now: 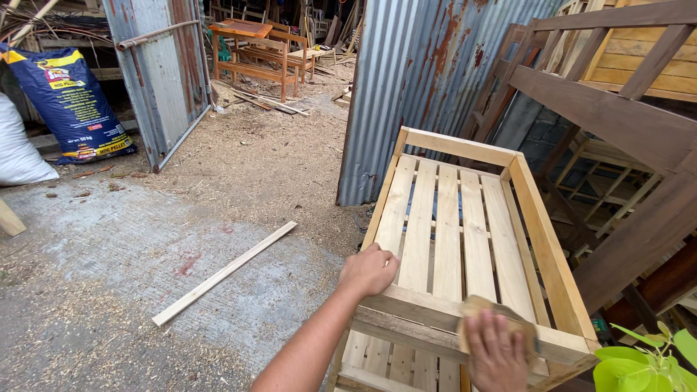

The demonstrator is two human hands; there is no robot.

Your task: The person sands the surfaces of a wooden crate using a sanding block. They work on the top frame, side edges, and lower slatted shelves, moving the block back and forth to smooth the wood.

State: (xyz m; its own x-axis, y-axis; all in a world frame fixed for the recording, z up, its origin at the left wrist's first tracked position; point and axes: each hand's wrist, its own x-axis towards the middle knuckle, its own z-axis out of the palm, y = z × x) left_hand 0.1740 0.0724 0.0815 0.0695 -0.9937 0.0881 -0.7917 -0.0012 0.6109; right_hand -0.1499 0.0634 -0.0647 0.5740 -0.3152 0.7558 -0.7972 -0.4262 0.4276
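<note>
Blue-and-yellow printed sack [71, 101] against the far-left wall, plain white sack [18, 149] beside it.
</note>
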